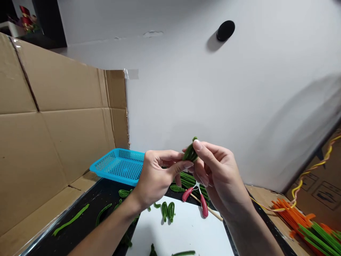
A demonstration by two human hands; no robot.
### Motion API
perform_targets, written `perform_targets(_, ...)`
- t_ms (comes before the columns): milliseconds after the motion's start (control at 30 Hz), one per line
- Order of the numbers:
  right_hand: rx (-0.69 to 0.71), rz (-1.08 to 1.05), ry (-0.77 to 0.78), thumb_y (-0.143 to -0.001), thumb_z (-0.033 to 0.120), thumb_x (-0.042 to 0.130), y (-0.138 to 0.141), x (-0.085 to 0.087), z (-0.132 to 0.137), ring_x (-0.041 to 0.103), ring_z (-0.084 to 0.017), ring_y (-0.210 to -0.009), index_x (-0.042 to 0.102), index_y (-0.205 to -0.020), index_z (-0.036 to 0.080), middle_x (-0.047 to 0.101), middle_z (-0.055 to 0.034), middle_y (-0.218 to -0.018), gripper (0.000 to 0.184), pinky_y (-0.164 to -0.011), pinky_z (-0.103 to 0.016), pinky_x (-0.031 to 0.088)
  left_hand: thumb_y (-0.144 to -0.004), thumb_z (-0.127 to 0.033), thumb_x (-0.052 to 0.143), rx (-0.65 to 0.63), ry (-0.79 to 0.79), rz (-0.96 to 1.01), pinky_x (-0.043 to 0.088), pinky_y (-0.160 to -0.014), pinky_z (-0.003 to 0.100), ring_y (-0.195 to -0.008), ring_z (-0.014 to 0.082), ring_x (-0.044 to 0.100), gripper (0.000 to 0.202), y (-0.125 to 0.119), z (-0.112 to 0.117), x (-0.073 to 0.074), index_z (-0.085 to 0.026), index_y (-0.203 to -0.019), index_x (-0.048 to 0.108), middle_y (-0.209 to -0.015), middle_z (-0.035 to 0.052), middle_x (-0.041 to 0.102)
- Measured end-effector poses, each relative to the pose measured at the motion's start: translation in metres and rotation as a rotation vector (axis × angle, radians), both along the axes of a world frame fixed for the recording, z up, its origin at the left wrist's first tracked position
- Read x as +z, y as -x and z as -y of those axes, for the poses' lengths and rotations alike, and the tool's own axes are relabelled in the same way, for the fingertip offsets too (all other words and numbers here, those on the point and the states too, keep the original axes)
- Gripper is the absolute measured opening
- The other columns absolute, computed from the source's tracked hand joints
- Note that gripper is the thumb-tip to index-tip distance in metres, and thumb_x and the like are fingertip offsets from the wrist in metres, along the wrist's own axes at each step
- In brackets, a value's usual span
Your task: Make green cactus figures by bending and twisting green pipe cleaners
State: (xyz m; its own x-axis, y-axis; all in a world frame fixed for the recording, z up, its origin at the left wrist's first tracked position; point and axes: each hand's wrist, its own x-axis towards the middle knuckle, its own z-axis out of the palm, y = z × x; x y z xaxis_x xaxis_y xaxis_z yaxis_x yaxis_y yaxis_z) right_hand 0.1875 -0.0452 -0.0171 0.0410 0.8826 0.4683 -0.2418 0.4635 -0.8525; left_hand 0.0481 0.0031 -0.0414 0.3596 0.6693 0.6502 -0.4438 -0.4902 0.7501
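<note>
My left hand (157,174) and my right hand (217,170) meet above the table, both pinching a small coiled green pipe cleaner piece (190,152). The left thumb and fingers press it from the left. The right fingers grip it from the right, with one fingertip on its top. Below the hands lie red-handled pliers (195,197), a thin wooden stick (210,209) and a bundle of straight green pipe cleaners (190,180). Two finished green coils (167,211) rest on the white sheet (186,231).
A blue perforated basket (117,165) stands at the back left. Cardboard walls (53,142) close off the left side. Loose green pieces (70,220) lie on the black tray (90,213). Orange and green pipe cleaners (306,222) are piled at the right, near a yellow-orange twisted strand (311,174).
</note>
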Motion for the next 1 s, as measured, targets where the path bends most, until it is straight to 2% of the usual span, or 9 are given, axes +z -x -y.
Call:
perform_targets(67, 0.007, -0.023, 0.016, -0.086, 0.051, 0.085, -0.001, 0.000, 0.001, 0.028, -0.006, -0.041, 0.065, -0.064, 0.019, 0.041, 0.0079, -0.041, 0.043, -0.042, -0.023, 0.022, -0.082, -0.016, 0.090, 0.006, -0.014, -0.015, 0.054, -0.046, 0.015, -0.050, 0.0069, 0.060, 0.019, 0.001, 0.000, 0.001, -0.028, -0.096, 0.090, -0.072, 0.0012, 0.079)
perform_targets(200, 0.062, 0.009, 0.095, -0.085, 0.050, 0.085, -0.006, 0.001, 0.000, 0.020, -0.005, -0.040, 0.047, -0.049, 0.020, 0.031, 0.0091, -0.038, 0.061, -0.042, -0.025, 0.017, -0.079, -0.014, 0.092, 0.054, -0.057, -0.053, 0.054, -0.047, 0.013, -0.051, 0.0062, 0.061, 0.020, 0.003, -0.002, -0.001, -0.028, -0.093, 0.090, -0.074, 0.0013, 0.081)
perform_targets(300, 0.102, 0.014, 0.108, -0.088, 0.050, 0.082, -0.008, 0.002, -0.001, 0.022, -0.005, -0.041, 0.043, -0.044, 0.020, 0.030, 0.0080, -0.038, 0.066, -0.043, -0.025, 0.018, -0.079, -0.014, 0.091, 0.090, -0.074, -0.034, 0.053, -0.047, 0.012, -0.049, 0.0056, 0.061, 0.016, 0.003, -0.003, -0.001, -0.026, -0.089, 0.090, -0.073, 0.0016, 0.081)
perform_targets(400, 0.126, -0.040, 0.100, -0.091, 0.048, 0.080, -0.009, 0.003, -0.002, 0.026, -0.006, -0.039, 0.055, -0.052, 0.019, 0.034, 0.0078, -0.037, 0.055, -0.042, -0.024, 0.021, -0.078, -0.015, 0.093, 0.094, -0.045, 0.011, 0.054, -0.043, 0.014, -0.047, 0.0073, 0.064, 0.015, 0.004, -0.004, -0.001, -0.023, -0.090, 0.088, -0.077, 0.0027, 0.083)
perform_targets(500, 0.190, -0.110, 0.106, -0.093, 0.046, 0.079, -0.011, 0.004, -0.001, 0.021, -0.005, -0.035, 0.071, -0.075, 0.020, 0.040, 0.0103, -0.038, 0.033, -0.036, -0.020, 0.021, -0.079, -0.018, 0.092, 0.046, 0.011, 0.033, 0.051, -0.036, 0.015, -0.044, 0.0099, 0.066, 0.018, 0.007, -0.004, -0.001, -0.023, -0.096, 0.086, -0.080, 0.0033, 0.084)
perform_targets(633, 0.342, -0.136, 0.099, -0.097, 0.048, 0.074, -0.017, 0.005, 0.002, 0.020, -0.002, -0.029, 0.076, -0.093, 0.022, 0.051, 0.0107, -0.048, 0.027, -0.029, -0.017, 0.023, -0.087, -0.027, 0.088, -0.076, 0.099, 0.034, 0.041, -0.029, 0.012, -0.036, 0.0091, 0.065, 0.014, 0.013, -0.005, 0.000, -0.022, -0.100, 0.083, -0.078, 0.0038, 0.083)
perform_targets(800, 0.482, -0.131, 0.107, -0.099, 0.052, 0.069, -0.022, 0.004, 0.003, 0.038, -0.003, -0.029, 0.074, -0.096, 0.023, 0.065, 0.0064, -0.066, 0.029, -0.031, -0.015, 0.040, -0.086, -0.035, 0.089, -0.273, 0.204, 0.111, 0.041, -0.031, 0.013, -0.038, 0.0087, 0.065, 0.019, 0.008, -0.005, 0.001, -0.021, -0.097, 0.081, -0.077, 0.0007, 0.079)
perform_targets(900, 0.507, -0.156, 0.151, -0.097, 0.049, 0.071, -0.022, 0.002, 0.000, 0.044, -0.004, -0.031, 0.073, -0.091, 0.022, 0.064, 0.0058, -0.065, 0.028, -0.031, -0.016, 0.041, -0.088, -0.035, 0.087, -0.342, 0.200, 0.130, 0.036, -0.031, 0.013, -0.037, 0.0041, 0.058, 0.018, 0.003, -0.007, -0.002, -0.022, -0.099, 0.080, -0.076, -0.0017, 0.075)
perform_targets(1000, 0.513, -0.167, 0.171, -0.096, 0.047, 0.072, -0.021, -0.001, -0.006, 0.047, -0.005, -0.032, 0.074, -0.088, 0.021, 0.065, 0.0045, -0.065, 0.027, -0.031, -0.016, 0.041, -0.089, -0.039, 0.086, -0.348, 0.199, 0.136, 0.027, -0.033, 0.015, -0.038, 0.0013, 0.047, 0.018, 0.000, -0.008, -0.005, -0.023, -0.095, 0.079, -0.073, -0.0027, 0.070)
